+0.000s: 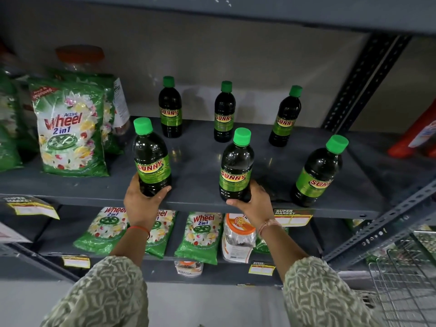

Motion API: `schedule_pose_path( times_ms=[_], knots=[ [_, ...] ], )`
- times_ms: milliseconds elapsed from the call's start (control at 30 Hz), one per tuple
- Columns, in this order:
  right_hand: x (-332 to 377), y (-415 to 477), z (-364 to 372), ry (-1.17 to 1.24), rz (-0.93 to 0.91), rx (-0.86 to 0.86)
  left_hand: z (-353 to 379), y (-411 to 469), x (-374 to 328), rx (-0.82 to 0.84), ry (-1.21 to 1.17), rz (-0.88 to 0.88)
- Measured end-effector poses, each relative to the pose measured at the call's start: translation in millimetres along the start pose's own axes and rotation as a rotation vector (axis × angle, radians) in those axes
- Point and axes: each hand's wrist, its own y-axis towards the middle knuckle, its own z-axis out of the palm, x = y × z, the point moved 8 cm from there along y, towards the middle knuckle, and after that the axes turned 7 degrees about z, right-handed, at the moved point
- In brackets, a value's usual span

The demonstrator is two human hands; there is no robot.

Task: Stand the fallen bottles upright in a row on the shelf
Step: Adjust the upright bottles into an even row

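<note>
Several dark bottles with green caps and "Sunny" labels stand upright on the grey shelf. Three form a back row: back left bottle, back middle bottle, back right bottle. Three stand along the front edge. My left hand is wrapped around the base of the front left bottle. My right hand grips the base of the front middle bottle. The front right bottle stands free, leaning slightly in this wide view.
Green Wheel detergent bags and a jar with an orange lid fill the shelf's left side. Red packaging lies at the right. A perforated steel upright bounds the bay. More bags lie on the lower shelf. A wire basket sits bottom right.
</note>
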Motion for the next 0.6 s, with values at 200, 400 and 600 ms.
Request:
schedule_pose_path(
  times_ms=[200,400,600],
  knots=[
    [2.3,-1.6,1.0,-0.047,0.004,-0.013,-2.2,1.1,0.9,0.010,-0.013,-0.007],
    [8.9,-2.5,2.4,-0.090,-0.018,-0.023,-2.6,3.1,5.7,0.015,-0.016,-0.007],
    [12.0,-4.9,1.9,-0.079,-0.005,-0.026,-0.3,5.5,16.2,0.039,0.017,-0.003]
  ],
)
